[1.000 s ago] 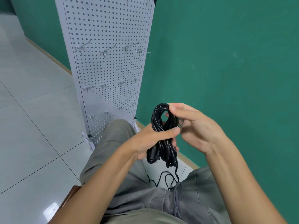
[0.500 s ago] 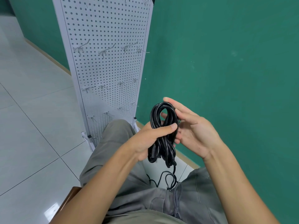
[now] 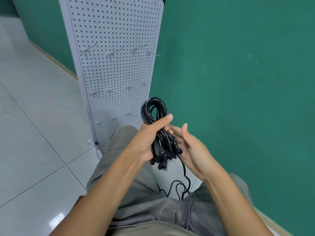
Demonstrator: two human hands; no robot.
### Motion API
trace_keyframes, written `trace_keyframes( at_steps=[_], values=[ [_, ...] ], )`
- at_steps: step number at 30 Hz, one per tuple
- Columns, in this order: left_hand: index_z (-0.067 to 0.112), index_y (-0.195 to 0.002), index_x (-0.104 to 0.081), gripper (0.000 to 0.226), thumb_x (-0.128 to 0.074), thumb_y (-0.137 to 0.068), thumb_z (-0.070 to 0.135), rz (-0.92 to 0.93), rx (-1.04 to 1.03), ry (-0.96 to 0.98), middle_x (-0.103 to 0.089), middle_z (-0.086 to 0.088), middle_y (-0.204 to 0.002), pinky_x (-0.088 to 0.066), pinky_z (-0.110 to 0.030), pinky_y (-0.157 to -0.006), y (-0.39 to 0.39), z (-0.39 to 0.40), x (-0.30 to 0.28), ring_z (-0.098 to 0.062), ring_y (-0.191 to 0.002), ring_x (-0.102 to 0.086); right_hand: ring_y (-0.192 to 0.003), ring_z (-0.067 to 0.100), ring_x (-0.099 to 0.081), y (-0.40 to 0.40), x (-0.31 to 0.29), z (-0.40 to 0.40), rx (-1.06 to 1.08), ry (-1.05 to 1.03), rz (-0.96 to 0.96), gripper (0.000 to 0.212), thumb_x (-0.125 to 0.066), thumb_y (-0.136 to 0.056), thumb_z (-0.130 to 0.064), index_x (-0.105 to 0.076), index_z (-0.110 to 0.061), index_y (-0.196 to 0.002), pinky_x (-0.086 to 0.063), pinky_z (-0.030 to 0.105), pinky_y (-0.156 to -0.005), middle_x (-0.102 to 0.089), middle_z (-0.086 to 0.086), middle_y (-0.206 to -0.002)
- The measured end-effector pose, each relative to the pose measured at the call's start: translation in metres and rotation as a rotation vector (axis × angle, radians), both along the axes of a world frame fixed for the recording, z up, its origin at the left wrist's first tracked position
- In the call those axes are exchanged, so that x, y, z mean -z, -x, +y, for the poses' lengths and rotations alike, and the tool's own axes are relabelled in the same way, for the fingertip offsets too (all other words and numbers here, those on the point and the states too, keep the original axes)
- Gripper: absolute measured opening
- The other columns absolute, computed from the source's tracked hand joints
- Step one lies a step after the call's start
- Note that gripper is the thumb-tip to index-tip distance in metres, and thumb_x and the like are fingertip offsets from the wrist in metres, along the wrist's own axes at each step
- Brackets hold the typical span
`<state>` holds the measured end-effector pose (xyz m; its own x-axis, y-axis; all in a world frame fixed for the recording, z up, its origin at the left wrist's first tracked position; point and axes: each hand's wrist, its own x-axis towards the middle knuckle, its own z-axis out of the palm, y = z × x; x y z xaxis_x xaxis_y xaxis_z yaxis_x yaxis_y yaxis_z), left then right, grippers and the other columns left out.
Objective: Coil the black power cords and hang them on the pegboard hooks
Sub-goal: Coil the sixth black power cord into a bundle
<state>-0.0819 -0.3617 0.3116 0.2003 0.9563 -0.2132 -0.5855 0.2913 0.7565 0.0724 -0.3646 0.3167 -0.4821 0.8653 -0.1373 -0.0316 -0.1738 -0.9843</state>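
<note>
A coiled black power cord (image 3: pixel 154 109) stands upright in my left hand (image 3: pixel 150 138), which grips the bundle around its middle with the thumb across the strands. Its top loop sticks up above my fingers, and a plug end hangs below the palm. My right hand (image 3: pixel 192 149) is just to the right of the coil, fingers spread, not gripping it. A loose tail of cord (image 3: pixel 180 186) trails down between my knees. The white pegboard (image 3: pixel 115 68) with several metal hooks (image 3: pixel 112 54) stands ahead, behind the coil.
A green wall (image 3: pixel 238 82) runs along the right, close to my right arm. Pale tiled floor (image 3: pixel 34 133) stretches to the left. My knees in grey trousers (image 3: pixel 122 159) sit right in front of the pegboard's foot (image 3: pixel 93 145).
My right hand has let go of the coil's top loop and dropped lower to the right, fingers spread. The left hand keeps its grip and has tilted the coil slightly left.
</note>
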Motion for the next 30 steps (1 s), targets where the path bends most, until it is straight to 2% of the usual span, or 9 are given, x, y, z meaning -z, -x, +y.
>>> trace_keyframes(
  at_steps=[5,7,10,12,15,18,20,23,30],
  values=[
    [0.016,-0.068,-0.063,0.030,-0.072,-0.093,0.031,-0.316,-0.194,0.101,-0.065,0.001,-0.072,-0.059,-0.026,-0.064,0.011,0.005,-0.003,-0.013,-0.068,-0.067,-0.137,0.000,-0.048,0.003,0.027,-0.009,0.022,-0.086,-0.404,0.080,-0.017,-0.086,-0.091,-0.063,-0.045,-0.132,-0.030,0.039,-0.121,-0.061,-0.021,-0.139],
    [0.014,-0.071,-0.066,0.028,-0.070,-0.096,0.027,-0.413,-0.289,0.105,-0.066,0.003,-0.072,-0.060,-0.027,-0.067,0.013,0.009,-0.003,-0.011,-0.071,-0.071,-0.134,0.003,-0.052,0.005,0.034,-0.017,-0.015,-0.081,-0.476,0.079,-0.015,-0.090,-0.086,-0.063,-0.041,-0.132,-0.035,0.040,-0.118,-0.063,-0.017,-0.137],
    [0.015,-0.077,-0.061,0.025,-0.067,-0.098,0.026,-0.434,-0.381,0.109,-0.066,0.002,-0.075,-0.062,-0.027,-0.073,0.015,0.013,0.002,-0.010,-0.072,-0.071,-0.097,0.006,-0.068,0.011,0.028,-0.026,-0.104,-0.213,-0.631,0.054,-0.031,-0.106,-0.057,-0.072,-0.022,-0.106,-0.050,0.032,-0.098,-0.076,-0.005,-0.105],
    [0.015,-0.074,-0.058,0.029,-0.069,-0.098,0.028,-0.342,-0.433,0.104,-0.065,0.002,-0.069,-0.059,-0.031,-0.072,0.016,0.014,0.008,-0.012,-0.066,-0.068,-0.079,0.006,-0.068,0.013,0.020,-0.027,-0.158,-0.344,-0.708,0.037,-0.048,-0.107,-0.034,-0.065,-0.005,-0.092,-0.055,0.031,-0.086,-0.075,-0.006,-0.092],
    [0.013,-0.073,-0.060,0.029,-0.075,-0.094,0.028,-0.179,-0.521,0.107,-0.067,-0.002,-0.067,-0.057,-0.033,-0.068,0.015,0.013,0.016,-0.015,-0.061,-0.066,-0.064,0.009,-0.062,0.011,0.005,-0.025,-0.236,-0.533,-0.880,0.024,-0.059,-0.100,-0.018,-0.062,0.000,-0.086,-0.054,0.031,-0.072,-0.070,-0.006,-0.074],
    [0.009,-0.076,-0.062,0.027,-0.076,-0.093,0.024,0.009,-0.571,0.094,-0.067,-0.008,-0.070,-0.058,-0.030,-0.061,0.010,0.011,0.016,-0.018,-0.061,-0.067,-0.076,0.023,-0.065,0.010,-0.010,-0.022,-0.243,-0.682,-0.967,0.022,-0.065,-0.094,-0.022,-0.065,-0.001,-0.091,-0.055,0.042,-0.077,-0.071,0.009,-0.082],
    [0.009,-0.079,-0.062,0.022,-0.075,-0.093,0.020,0.141,-0.564,0.029,-0.064,-0.007,-0.070,-0.058,-0.031,-0.061,0.006,0.011,0.015,-0.017,-0.063,-0.068,-0.088,0.012,-0.070,0.010,-0.025,-0.021,-0.195,-0.719,-0.963,0.016,-0.071,-0.092,-0.021,-0.072,-0.007,-0.100,-0.055,0.030,-0.081,-0.076,0.003,-0.094],
    [0.012,-0.076,-0.061,0.021,-0.074,-0.094,0.015,0.258,-0.468,-0.083,-0.061,-0.004,-0.062,-0.057,-0.033,-0.062,0.002,0.009,0.012,-0.020,-0.063,-0.068,-0.068,-0.002,-0.066,0.003,-0.049,-0.019,-0.180,-0.601,-0.935,0.014,-0.076,-0.088,-0.013,-0.073,-0.025,-0.094,-0.046,0.010,-0.064,-0.075,-0.012,-0.080],
    [0.011,-0.075,-0.065,0.022,-0.077,-0.091,0.020,0.371,-0.182,-0.111,-0.065,-0.007,-0.066,-0.055,-0.032,-0.064,0.002,0.005,0.005,-0.021,-0.064,-0.069,-0.055,0.004,-0.053,-0.014,-0.079,-0.008,-0.189,-0.581,-1.013,0.025,-0.087,-0.077,-0.030,-0.064,-0.028,-0.085,-0.037,0.019,-0.056,-0.068,-0.014,-0.067]
  ],
)
